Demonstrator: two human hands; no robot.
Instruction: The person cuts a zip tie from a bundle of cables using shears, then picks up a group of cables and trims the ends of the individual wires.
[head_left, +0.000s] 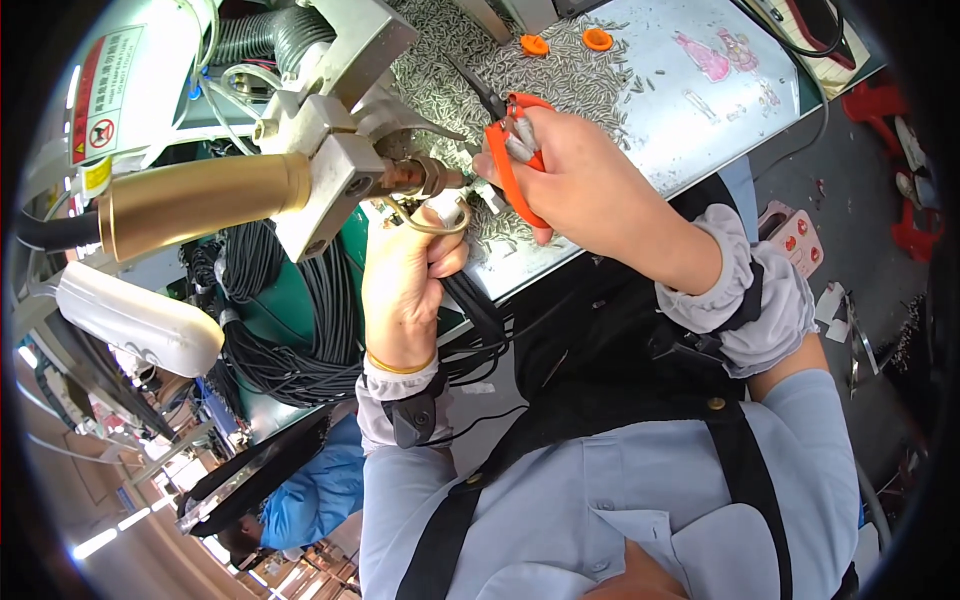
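My left hand [405,275] is closed, with its fingers curled up just below the metal nozzle [430,178] of a gold-bodied heat tool. A bent brass-coloured wire [420,228] passes in front of its fingertips, and what they hold is hidden. Orange-handled scissors [515,185] with dark pointed blades are gripped in my right hand [590,175]. Their blades point up and left over a heap of small silvery pins [450,45]. A small pale piece [490,197] shows between my two hands, too small to name.
Two orange rubber finger covers [597,39] lie among the pins on the white tabletop [690,145]. Coiled black cables [310,345] lie left of my left arm. A white lamp-like housing [140,320] juts in at left. Red stools [885,110] stand on the floor at right.
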